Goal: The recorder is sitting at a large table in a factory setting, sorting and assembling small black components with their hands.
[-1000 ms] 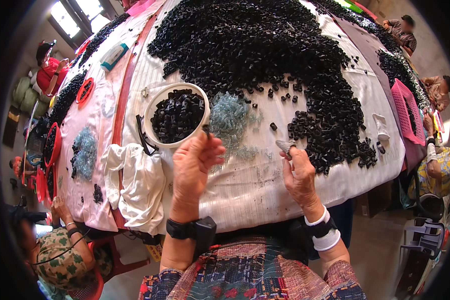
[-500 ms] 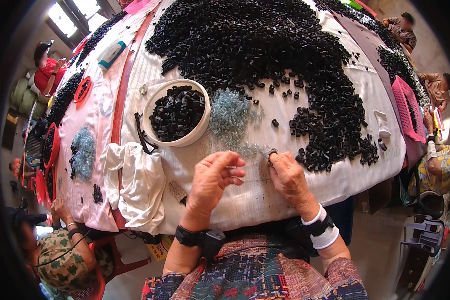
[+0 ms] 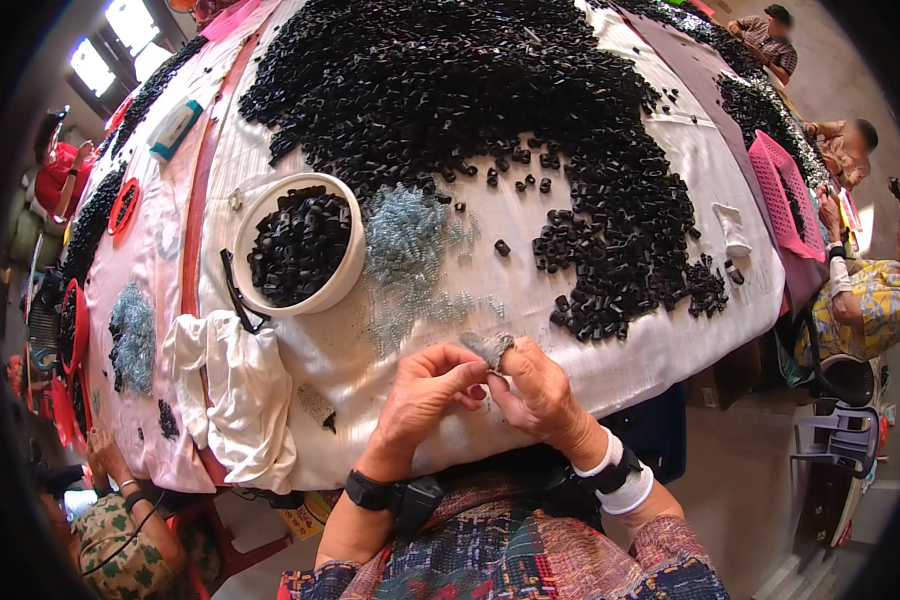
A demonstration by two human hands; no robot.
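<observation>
My left hand and my right hand meet over the near part of the white cloth. A crumpled grey scrap, like worn cloth or tape, sits at my right thumb and index finger. My left thumb and index finger are pinched close beside it; anything between them is too small to make out. Just beyond lies a pile of small pale blue-grey coil-like pieces, with loose ones trailing toward my hands. A white tub full of black plastic pieces stands left of the pile.
A broad heap of black pieces covers the far table. Crumpled white fabric and another grey scrap lie at near left. A pink basket stands right. Other people sit around, one in a camouflage top at left.
My right hand has drawn back from the loose small pieces toward me. My left hand has closed into a pinch and come up beside it. The whole view has shifted slightly.
</observation>
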